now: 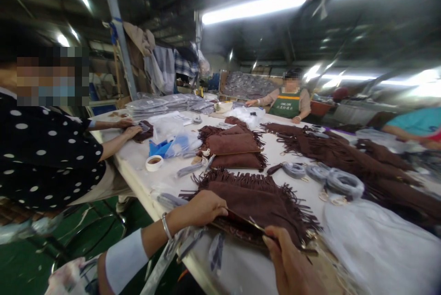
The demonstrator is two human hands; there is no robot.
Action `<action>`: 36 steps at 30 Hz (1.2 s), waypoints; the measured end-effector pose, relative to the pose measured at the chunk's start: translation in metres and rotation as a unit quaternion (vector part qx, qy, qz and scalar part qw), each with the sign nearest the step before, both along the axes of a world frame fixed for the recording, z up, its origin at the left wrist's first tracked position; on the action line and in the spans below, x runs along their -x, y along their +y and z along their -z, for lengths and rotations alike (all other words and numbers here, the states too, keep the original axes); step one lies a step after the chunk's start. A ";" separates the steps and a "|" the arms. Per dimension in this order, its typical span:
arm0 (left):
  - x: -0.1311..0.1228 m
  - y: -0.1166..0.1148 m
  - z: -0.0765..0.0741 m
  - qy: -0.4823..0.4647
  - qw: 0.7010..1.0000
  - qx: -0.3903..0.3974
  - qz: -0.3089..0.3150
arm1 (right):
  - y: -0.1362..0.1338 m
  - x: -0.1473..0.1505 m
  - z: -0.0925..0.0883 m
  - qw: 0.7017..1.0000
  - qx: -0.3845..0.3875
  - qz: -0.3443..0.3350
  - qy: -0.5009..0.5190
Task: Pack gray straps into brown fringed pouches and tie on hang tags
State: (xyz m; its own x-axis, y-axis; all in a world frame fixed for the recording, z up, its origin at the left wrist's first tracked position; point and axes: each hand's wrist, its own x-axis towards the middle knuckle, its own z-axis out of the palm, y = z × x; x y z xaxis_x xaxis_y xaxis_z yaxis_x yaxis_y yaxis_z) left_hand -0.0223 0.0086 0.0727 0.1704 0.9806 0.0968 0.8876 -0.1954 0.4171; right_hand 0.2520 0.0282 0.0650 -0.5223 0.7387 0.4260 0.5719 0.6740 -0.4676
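1. The brown suede flat bag with long fringe point(255, 201) lies at the near edge of the white work table point(241, 269), flat side down, I think so the soft fringe can spread.
2. The left hand point(201, 210) curls over its 9 o'clock corner, fingers pressed on the suede.
3. The right hand point(291, 265) pinches the near rim at 5 o'clock, thumb on top; the other fingers are hidden. The two grips seem to hold the limp edge taut.
4. At 12 o'clock is a stack of similar brown fringed bags point(234, 145); at 2 o'clock, grey coiled straps point(344, 182).
5. At 10 o'clock, a small white tape roll point(154, 162) stands within a co-worker's hands point(132, 130) reach.
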 end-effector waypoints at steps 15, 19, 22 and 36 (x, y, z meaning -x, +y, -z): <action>0.022 0.030 0.016 -0.158 0.987 -0.023 -0.027 | 0.052 0.087 0.020 0.995 0.021 -0.059 -0.077; 0.024 0.025 0.021 -0.213 0.976 0.034 -0.013 | 0.051 0.088 0.030 0.995 0.053 -0.060 -0.065; 0.025 0.019 0.020 -0.258 0.964 0.065 -0.026 | 0.052 0.085 0.036 0.996 0.053 -0.058 -0.044; 0.023 0.013 0.022 -0.384 0.920 0.073 -0.040 | 0.051 0.089 0.042 0.999 0.007 -0.021 -0.038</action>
State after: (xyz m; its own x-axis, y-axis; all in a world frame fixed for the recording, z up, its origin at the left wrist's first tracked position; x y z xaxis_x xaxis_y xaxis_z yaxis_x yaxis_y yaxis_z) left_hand -0.0457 0.0217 0.0511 0.0323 0.9992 0.0251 0.3298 -0.0344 0.9434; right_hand 0.1628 0.0791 0.0227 -0.5836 0.7214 0.3728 0.5778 0.6915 -0.4335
